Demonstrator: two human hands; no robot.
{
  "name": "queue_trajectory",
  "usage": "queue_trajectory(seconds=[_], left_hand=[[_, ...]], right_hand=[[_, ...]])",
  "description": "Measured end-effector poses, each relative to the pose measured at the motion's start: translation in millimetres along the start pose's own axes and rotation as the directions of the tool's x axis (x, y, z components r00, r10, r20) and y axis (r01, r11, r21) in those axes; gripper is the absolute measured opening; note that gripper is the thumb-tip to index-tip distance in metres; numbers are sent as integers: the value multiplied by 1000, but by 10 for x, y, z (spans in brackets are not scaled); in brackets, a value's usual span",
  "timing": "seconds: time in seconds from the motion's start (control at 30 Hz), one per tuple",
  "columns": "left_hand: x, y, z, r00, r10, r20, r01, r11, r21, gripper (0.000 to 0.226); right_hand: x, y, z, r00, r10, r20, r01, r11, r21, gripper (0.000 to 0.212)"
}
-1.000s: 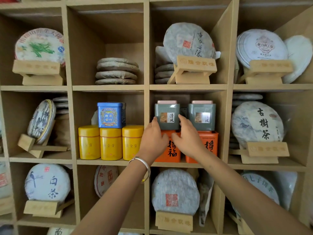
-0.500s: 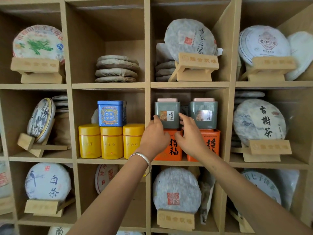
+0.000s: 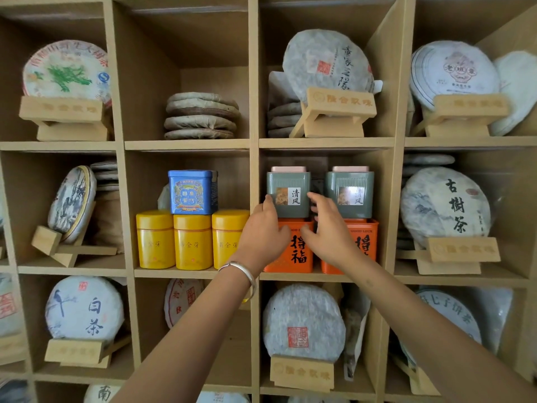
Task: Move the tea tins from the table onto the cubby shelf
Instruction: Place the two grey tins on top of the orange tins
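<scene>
Two grey-green tea tins with pink lids stand in the middle cubby of the wooden shelf, each on top of an orange tin. My hands are at the left green tin. My left hand, with a silver bracelet on its wrist, touches the tin's lower left side with its fingertips. On the tin's lower right edge lie the extended fingers of my right hand. The right green tin stands free. My hands partly cover the left orange tin and the right orange tin.
The cubby to the left holds three yellow round tins with a blue square tin on top. The other cubbies hold wrapped tea cakes on wooden stands and stacked cakes. Vertical dividers stand close on both sides of the green tins.
Both hands stay at the left green tin. My left fingertips have crept slightly up and in against its side. The tins have not moved.
</scene>
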State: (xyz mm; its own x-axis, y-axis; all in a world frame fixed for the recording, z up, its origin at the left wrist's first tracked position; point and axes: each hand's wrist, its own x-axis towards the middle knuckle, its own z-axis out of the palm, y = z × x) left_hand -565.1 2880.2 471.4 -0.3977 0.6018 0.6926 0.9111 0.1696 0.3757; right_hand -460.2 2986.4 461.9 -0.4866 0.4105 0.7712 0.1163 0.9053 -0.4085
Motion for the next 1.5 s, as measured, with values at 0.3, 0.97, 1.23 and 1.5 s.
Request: queue_trajectory(seconds=[0.3, 0.97, 1.23, 1.5], left_hand=[[-74, -28, -75, 997, 49, -58, -47, 998, 36, 68], [-895, 12, 232, 957, 254, 140, -252, 967, -28, 42], [-1004, 490, 510, 883, 430, 189, -396, 898, -192, 39], [-1797, 1825, 1027, 680, 680, 274, -472, 691, -547, 39]], right_hand=[[-45, -17, -37, 1000, -4, 5, 4, 1000, -18, 71], [-866, 71, -441, 998, -48, 42, 57, 958, -282, 44], [-1448, -22, -982, 993, 116, -32, -116, 852, -511, 40], [-3122, -549, -2299, 856, 417, -306, -482, 431, -763, 46]])
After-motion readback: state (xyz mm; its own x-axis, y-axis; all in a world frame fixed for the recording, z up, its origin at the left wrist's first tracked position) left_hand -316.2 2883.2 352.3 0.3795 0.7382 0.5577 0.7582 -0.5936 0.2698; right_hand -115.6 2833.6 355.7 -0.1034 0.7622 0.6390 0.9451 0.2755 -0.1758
